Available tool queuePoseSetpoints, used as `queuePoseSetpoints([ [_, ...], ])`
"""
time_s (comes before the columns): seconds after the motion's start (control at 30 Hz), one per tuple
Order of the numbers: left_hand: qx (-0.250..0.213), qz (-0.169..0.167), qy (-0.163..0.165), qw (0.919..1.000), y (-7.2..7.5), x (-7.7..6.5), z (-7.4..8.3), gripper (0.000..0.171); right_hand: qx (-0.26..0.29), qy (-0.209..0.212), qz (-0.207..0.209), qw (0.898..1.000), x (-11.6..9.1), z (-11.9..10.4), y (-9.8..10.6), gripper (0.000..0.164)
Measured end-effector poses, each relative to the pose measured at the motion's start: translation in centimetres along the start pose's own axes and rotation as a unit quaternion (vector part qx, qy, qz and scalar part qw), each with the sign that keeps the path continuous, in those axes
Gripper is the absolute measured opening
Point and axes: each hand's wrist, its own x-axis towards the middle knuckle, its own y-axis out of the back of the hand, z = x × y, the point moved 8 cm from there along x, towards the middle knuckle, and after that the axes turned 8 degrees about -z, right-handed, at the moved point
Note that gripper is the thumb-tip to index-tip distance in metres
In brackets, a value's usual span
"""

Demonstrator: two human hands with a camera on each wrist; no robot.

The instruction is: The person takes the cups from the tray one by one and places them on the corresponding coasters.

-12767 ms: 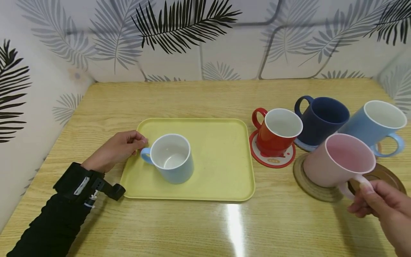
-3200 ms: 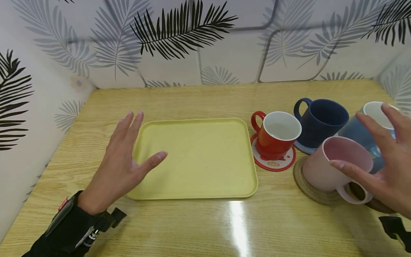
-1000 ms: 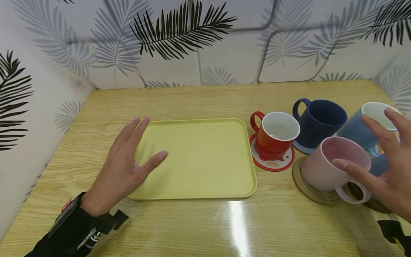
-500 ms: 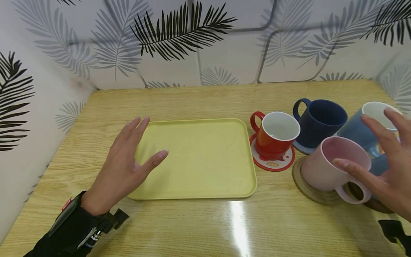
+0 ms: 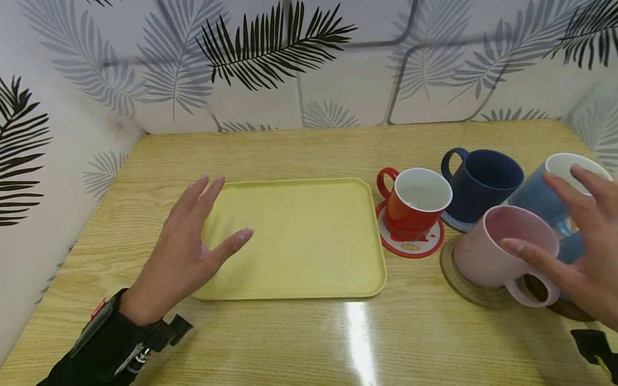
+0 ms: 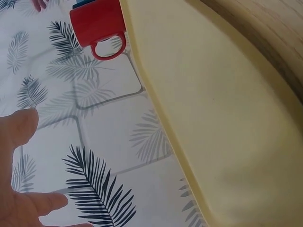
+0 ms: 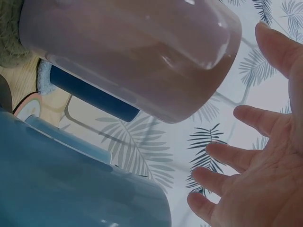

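My left hand [image 5: 185, 249] hovers with fingers spread over the left end of a yellow tray [image 5: 299, 241], holding nothing. Over on the right, my right hand [image 5: 596, 257] is raised above the mugs with its fingers apart, also holding nothing. Below and beside it stand a pink mug [image 5: 485, 252] on a woven coaster [image 5: 456, 273] and a blue mug [image 7: 75, 179], mostly hidden by the hand in the head view. The right wrist view shows a gap between the fingers and both mugs.
A red mug [image 5: 410, 214] stands on a red-rimmed round coaster [image 5: 410, 247] by the tray's right edge. Behind are a dark blue mug [image 5: 483, 185] and a light blue mug [image 5: 531, 190]. Leaf-patterned wall covering [image 5: 347, 69] backs the wooden table [image 5: 270, 343].
Earlier, a light blue mug stood on the tray, my left hand touched the tray's rim, and my right hand held the pink mug's handle. That mug left the tray; both hands opened, since nearly still.
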Motion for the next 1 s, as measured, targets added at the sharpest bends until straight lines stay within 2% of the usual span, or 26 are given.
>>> queuePoseSetpoints([
  [0.13,0.004,-0.002,0.003,1.0,0.0,0.0,-0.2,0.086,0.002,0.009,0.001,1.0,0.0,-0.1,0.0,0.111],
  [0.23,0.012,-0.014,0.022,0.9996,-0.2,0.2,-0.8,0.086,0.005,0.015,0.005,1.0,-0.1,-0.2,0.0,0.111],
  [0.33,0.012,-0.067,0.069,0.9953,-0.9,0.2,-2.2,0.087,0.006,0.02,0.011,1.0,-0.1,-0.3,0.1,0.111],
  [0.43,0.009,-0.136,0.12,0.9834,-1.9,0.0,-3.8,0.089,0.004,0.028,0.017,0.999,-0.1,-0.4,0.0,0.112],
  [0.53,0.009,-0.175,0.139,0.9747,-2.7,-0.2,-4.8,0.089,0.003,0.031,0.02,0.999,-0.1,-0.5,0.0,0.112],
  [0.67,0.03,-0.179,0.124,0.9755,-3.0,-0.2,-5.3,0.081,0.003,0.03,0.02,0.999,-0.1,-0.5,-0.1,0.113],
  [0.77,0.035,-0.174,0.121,0.9766,-2.9,0.0,-5.6,0.064,0.006,0.03,0.021,0.999,-0.1,-0.5,-0.1,0.112],
  [0.87,0.02,-0.173,0.12,0.9773,-2.8,0.3,-5.7,0.049,0.008,0.028,0.021,0.999,-0.1,-0.5,-0.1,0.113],
  [1.0,0.013,-0.169,0.112,0.9792,-2.7,0.6,-5.8,0.05,0.006,0.018,0.018,1.0,-0.1,-0.5,0.0,0.113],
])
